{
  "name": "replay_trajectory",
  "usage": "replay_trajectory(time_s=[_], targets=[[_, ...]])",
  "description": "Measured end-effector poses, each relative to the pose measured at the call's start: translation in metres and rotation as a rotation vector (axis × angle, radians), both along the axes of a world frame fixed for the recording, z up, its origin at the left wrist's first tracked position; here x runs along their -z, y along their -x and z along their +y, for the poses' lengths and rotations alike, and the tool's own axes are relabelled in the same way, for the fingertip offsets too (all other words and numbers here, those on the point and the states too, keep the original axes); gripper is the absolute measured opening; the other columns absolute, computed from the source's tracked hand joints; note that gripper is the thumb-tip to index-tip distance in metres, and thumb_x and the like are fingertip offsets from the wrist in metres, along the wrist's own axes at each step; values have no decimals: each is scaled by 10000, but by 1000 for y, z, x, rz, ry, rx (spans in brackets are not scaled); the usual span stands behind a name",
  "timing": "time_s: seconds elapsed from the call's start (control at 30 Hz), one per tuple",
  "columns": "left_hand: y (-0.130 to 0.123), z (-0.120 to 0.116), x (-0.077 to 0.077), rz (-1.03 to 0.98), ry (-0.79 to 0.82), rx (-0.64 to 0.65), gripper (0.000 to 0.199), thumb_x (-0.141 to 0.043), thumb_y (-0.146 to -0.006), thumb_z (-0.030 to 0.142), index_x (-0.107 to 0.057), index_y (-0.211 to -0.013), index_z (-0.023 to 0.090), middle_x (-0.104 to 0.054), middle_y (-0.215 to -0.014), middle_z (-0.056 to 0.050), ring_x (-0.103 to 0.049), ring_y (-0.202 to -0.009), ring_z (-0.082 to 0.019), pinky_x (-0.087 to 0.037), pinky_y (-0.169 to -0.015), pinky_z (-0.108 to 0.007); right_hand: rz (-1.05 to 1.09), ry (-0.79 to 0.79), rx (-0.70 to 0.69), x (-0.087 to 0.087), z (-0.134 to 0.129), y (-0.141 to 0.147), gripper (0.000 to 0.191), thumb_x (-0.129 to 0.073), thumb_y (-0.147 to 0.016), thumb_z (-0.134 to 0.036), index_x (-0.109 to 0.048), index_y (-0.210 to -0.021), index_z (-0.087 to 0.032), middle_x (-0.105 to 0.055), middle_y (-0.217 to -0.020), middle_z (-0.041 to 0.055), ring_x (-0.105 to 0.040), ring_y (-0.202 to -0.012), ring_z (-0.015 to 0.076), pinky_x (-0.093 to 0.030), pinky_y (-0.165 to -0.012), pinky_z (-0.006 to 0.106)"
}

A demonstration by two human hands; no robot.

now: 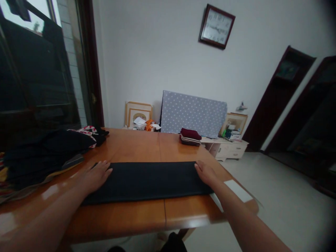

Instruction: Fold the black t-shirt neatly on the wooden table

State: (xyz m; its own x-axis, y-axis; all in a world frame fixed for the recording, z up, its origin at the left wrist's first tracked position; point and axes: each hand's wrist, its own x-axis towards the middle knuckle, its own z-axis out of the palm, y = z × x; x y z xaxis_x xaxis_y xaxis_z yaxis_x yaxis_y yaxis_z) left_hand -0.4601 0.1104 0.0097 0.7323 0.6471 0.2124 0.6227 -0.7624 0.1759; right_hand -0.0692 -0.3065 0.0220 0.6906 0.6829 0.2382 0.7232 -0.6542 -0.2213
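A long strip of dark folded cloth (152,180) lies flat across the wooden table (131,218). My left hand (98,175) rests on the cloth's left end, palm down, with the fingers stretched out and slightly apart. At the far right corner of the cloth, my right hand (206,173) has its fingers curled and closed on the edge. What garment the cloth is, I cannot tell from its folded shape.
A heap of dark clothes (44,154) lies at the table's left. Toward the far edge sits a small stack of folded clothes (190,136), maroon on top. A white card (238,191) lies near the right edge. Behind stands a low white cabinet (231,149).
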Motion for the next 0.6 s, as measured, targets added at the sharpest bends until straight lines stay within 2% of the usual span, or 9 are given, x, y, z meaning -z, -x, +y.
replay_trajectory(time_s=[0.13, 0.3, 0.47, 0.53, 0.6], targets=[[2, -6, -1, 57, 33, -73, 708, -373, -919, 571, -503, -1475, 152, -359, -1589, -170, -309, -1470, -381, -216, -1150, -650, 63, 167, 42, 18, 3, -12, 733, -284, -995, -580, -391, -1521, -80, -329, -1603, 166, -217, -1516, 290, -188, -1214, 458], [1, -11, -6, 102, 25, -86, 729, -392, -895, 572, -511, -1469, 138, -343, -1596, -167, -292, -1478, -379, -189, -1166, -641, 91, 196, 91, 32, -7, -28, 814, -230, -970, -679, -271, -1580, -142, -238, -1645, 118, -142, -1534, 292, -156, -1211, 526], [-2, -13, -8, 61, 21, -98, 754, -406, -873, 612, -550, -1434, 129, -397, -1568, -180, -325, -1458, -400, -225, -1162, -620, 116, 167, 110, 32, -5, -28, 835, -245, -952, -711, -287, -1578, -161, -235, -1645, 122, -143, -1533, 300, -154, -1205, 551], [-3, -15, -11, 58, 31, -105, 756, -414, -866, 617, -552, -1432, 137, -403, -1565, -179, -324, -1456, -405, -227, -1158, -624, 127, 94, 92, 29, -6, -28, 807, -307, -946, -697, -368, -1547, -161, -311, -1616, 124, -208, -1517, 304, -187, -1201, 539], [-3, -17, -13, 77, 36, -106, 741, -412, -871, 598, -545, -1437, 139, -396, -1570, -174, -324, -1458, -397, -216, -1162, -627, 117, -6, 73, 22, -13, -31, 726, -307, -967, -641, -471, -1491, -166, -436, -1551, 118, -321, -1477, 282, -247, -1193, 480]])
